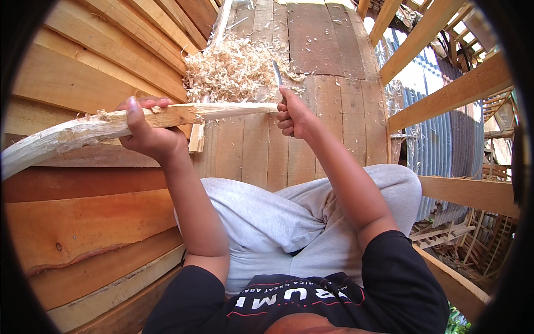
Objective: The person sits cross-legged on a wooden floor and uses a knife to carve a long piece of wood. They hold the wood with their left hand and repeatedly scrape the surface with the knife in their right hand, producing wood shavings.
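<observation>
A long, pale, curved branch [72,132] with its bark stripped runs in from the left edge and narrows to a roughly cut point on the right. My left hand [149,129] is wrapped round it from below, thumb along the near side. My right hand [296,114] is closed round the handle of a knife, by the branch's thin end; whether the two touch I cannot tell. The knife's narrow blade [277,72] points away from me. Most of its handle is hidden in my fist.
A heap of curled wood shavings [236,72] lies beyond the branch on the plank floor [278,147]. Stacked boards [94,222] line the left side. On the right stand wooden rails [445,108], with corrugated metal sheets [431,139] beyond. My crossed legs [267,214] occupy the near floor.
</observation>
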The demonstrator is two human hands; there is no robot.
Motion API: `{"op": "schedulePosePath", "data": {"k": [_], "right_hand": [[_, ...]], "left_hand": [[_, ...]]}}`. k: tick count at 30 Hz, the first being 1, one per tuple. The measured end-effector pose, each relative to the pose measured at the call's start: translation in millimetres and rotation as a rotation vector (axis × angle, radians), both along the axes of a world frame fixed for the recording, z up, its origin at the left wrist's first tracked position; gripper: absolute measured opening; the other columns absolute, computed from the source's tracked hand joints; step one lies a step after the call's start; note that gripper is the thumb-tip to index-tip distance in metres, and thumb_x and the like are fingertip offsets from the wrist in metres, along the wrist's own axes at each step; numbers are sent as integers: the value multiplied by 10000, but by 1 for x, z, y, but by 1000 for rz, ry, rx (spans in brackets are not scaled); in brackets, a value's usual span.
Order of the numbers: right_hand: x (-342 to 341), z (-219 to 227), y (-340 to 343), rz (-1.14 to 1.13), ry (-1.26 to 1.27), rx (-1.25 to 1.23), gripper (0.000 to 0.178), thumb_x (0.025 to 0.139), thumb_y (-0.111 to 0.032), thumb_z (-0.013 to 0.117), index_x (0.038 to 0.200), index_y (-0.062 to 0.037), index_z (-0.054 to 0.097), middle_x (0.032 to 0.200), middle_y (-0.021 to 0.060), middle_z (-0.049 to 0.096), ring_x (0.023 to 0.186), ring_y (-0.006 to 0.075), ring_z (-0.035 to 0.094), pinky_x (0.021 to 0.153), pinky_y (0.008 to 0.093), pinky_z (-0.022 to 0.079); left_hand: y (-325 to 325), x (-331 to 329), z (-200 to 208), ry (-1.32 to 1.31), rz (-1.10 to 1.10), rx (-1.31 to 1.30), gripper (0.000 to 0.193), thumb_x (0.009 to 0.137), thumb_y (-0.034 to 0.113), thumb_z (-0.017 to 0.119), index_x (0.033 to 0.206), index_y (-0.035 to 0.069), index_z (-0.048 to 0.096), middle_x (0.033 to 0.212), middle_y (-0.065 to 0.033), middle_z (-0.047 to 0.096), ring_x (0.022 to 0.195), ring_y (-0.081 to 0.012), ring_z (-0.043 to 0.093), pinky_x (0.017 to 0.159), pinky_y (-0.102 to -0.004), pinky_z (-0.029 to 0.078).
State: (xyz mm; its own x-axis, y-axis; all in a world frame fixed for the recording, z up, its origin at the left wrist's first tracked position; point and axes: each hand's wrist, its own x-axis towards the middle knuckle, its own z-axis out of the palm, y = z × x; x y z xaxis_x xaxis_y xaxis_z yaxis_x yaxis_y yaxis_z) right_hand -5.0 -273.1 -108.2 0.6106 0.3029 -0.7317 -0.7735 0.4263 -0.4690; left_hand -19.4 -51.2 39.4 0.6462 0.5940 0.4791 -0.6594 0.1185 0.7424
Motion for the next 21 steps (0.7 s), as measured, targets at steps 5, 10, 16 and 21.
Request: {"op": "schedulePosePath", "data": {"k": [5, 10, 16, 21], "right_hand": [[7, 0, -16, -93, -206, -580, 601, 834, -667, 573, 587, -183, 319, 518, -58, 289, 416, 81, 237, 398, 281, 185], [13, 8, -33, -99, -308, -752, 461, 876, -475, 629, 730, -42, 565, 635, 27, 508, 515, 112, 441, 457, 299, 358], [9, -5, -23, 91, -462, -662, 377, 952, -414, 538, 879, -50, 602, 679, 9, 495, 503, 84, 415, 436, 271, 318], [-8, -20, 11, 423, -318, -681, 369, 981, -409, 473, 889, -71, 589, 656, 12, 509, 490, 105, 424, 434, 278, 325]], "left_hand": [[4, 2, -2, 10, 18, -41, 158, 829, 173, 602, 848, 55, 498, 611, -57, 491, 542, -198, 520, 543, -358, 500], [7, 3, -4, -3, -11, -13, 166, 821, 177, 615, 859, 60, 503, 627, -57, 487, 557, -195, 521, 541, -348, 499], [8, 2, -4, -37, -153, -69, 150, 807, 169, 609, 867, 78, 505, 631, -53, 485, 559, -168, 510, 534, -323, 493], [14, 2, -11, -67, -295, -57, 150, 802, 192, 567, 882, 87, 496, 649, -57, 486, 582, -165, 492, 554, -317, 477]]}}
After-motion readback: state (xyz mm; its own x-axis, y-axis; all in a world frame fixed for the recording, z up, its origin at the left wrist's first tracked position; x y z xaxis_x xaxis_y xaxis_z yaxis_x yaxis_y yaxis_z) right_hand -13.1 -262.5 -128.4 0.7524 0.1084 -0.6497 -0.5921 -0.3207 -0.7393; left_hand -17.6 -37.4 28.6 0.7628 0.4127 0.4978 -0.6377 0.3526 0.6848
